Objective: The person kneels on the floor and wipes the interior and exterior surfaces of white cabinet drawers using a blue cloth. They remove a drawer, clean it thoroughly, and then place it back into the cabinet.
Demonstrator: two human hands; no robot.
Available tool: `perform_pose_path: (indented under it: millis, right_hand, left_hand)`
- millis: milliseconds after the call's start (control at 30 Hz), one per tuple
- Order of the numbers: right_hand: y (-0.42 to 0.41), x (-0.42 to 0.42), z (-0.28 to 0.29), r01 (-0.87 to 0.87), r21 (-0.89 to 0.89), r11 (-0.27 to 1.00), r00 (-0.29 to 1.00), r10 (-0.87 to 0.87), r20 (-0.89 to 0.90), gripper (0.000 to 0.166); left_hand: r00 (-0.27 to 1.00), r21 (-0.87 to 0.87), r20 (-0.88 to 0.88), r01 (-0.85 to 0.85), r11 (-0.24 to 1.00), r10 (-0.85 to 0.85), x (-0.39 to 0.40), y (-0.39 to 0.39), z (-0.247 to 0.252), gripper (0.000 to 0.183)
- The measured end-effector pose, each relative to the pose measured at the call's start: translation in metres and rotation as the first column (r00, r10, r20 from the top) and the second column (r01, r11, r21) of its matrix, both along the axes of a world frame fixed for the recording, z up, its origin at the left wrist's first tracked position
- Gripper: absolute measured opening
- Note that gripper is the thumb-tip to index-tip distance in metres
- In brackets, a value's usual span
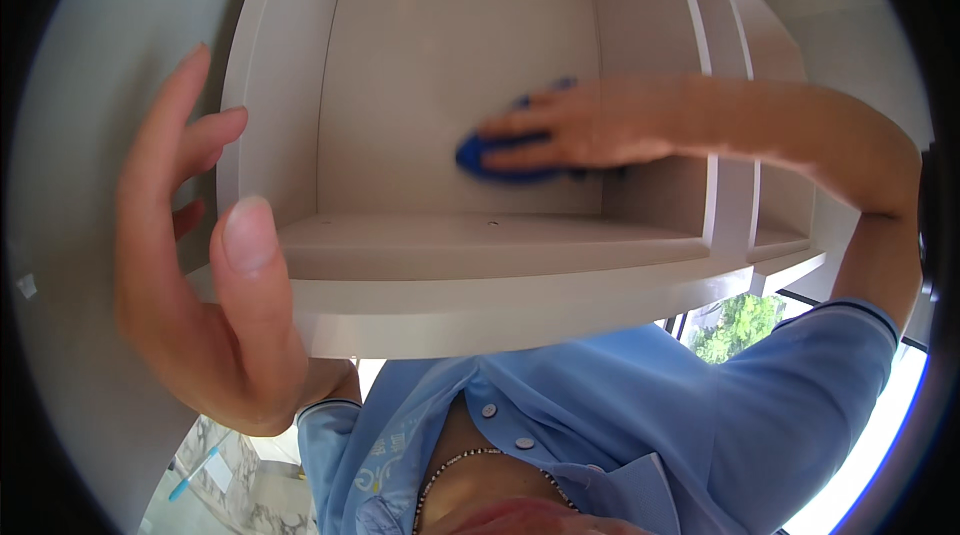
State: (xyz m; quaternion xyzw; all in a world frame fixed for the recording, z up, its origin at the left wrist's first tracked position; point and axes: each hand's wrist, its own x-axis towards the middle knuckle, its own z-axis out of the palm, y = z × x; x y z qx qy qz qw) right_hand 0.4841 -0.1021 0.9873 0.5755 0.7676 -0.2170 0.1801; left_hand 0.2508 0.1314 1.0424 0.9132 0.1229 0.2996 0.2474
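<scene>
My right hand is pressed over a dark blue cloth inside an open white cabinet compartment. The cloth lies against the compartment's back panel, right of its middle, and both are slightly blurred. The right forearm crosses in front of the compartment's right side panel. At the left, my left hand holds nothing, its thumb and fingers spread apart. It is beside the cabinet's left front edge; I cannot tell whether the fingertips touch it.
A shelf board with small holes forms the compartment's floor. Another compartment adjoins on the right. A pale wall runs close along the left. Below are a marble-patterned surface, a light-blue-handled tool and a window.
</scene>
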Motion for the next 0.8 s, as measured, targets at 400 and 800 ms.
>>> perform_pose_path:
  millis: [400, 800]
  right_hand:
    - [0.11, 0.11, -0.02, 0.37, 0.14, 0.918, 0.929, -0.368, -0.045, 0.038]
    - [0.154, -0.01, -0.045, -0.515, 0.436, 0.738, 0.784, 0.612, -0.109, 0.036]
  left_hand:
    - [0.992, 0.172, -0.016, -0.122, 0.978, 0.126, 0.004, 0.002, -0.004, 0.058]
    - [0.982, 0.157, -0.096, -0.146, 0.977, 0.162, 0.002, 0.012, -0.005, 0.058]
